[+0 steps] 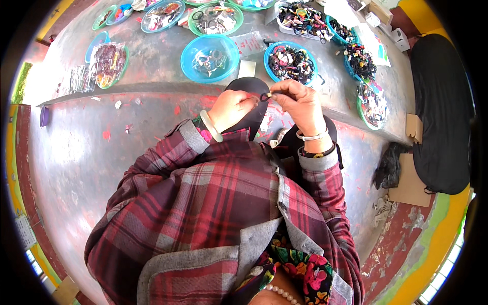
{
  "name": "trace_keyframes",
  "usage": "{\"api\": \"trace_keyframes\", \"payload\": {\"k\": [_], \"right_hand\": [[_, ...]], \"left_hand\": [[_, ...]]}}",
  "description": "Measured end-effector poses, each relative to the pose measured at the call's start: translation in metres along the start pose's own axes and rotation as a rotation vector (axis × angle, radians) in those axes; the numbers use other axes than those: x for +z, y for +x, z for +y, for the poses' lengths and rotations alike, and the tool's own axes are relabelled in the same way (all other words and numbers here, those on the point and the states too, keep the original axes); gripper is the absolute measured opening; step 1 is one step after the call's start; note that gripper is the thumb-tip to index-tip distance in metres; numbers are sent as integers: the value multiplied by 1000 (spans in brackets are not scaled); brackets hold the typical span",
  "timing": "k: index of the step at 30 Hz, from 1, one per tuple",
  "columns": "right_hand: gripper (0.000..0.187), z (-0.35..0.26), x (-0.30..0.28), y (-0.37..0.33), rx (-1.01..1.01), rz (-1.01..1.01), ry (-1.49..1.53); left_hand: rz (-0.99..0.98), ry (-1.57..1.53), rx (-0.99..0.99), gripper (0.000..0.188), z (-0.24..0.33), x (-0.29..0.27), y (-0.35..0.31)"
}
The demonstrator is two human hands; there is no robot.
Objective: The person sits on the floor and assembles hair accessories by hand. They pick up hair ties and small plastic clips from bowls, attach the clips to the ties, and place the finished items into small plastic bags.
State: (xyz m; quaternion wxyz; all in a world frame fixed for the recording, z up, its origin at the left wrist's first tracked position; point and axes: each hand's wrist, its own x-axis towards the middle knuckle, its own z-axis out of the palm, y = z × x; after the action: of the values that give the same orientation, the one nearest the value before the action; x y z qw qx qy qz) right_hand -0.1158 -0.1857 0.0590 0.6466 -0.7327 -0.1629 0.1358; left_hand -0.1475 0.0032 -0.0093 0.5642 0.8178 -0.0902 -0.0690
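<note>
Your left hand [230, 108] is closed on the black sole-shaped piece [252, 104]; your right hand [300, 101] pinches a small dark ring [266, 96] at its top edge, hands nearly together; attachment looks midway, I judge; blue bowl [210, 58] just beyond them holds plenty more.

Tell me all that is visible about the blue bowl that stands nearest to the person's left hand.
The blue bowl is round, shallow and translucent, it looks like plastic. It stands upright on the grey raised surface, just beyond the left hand, which does not touch it. Inside lie small dark rings and pale little pieces, too small to identify. A small clear packet lies at its right rim.
</note>
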Motion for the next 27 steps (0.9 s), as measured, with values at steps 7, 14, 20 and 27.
{"api": "trace_keyframes", "payload": {"k": [7,14,20,27], "right_hand": [[9,24,7,-3,-148,37,-402],[11,26,6,-4,-315,16,-589],[18,12,7,-6,-27,-11,-366],[18,10,4,-5,83,-66,-309]], "left_hand": [[22,195,123,19,4,1,-3],[23,176,142,19,0,6,-4],[-8,-38,64,21,-4,7,-4],[-111,-48,21,23,-8,5,-2]]}}
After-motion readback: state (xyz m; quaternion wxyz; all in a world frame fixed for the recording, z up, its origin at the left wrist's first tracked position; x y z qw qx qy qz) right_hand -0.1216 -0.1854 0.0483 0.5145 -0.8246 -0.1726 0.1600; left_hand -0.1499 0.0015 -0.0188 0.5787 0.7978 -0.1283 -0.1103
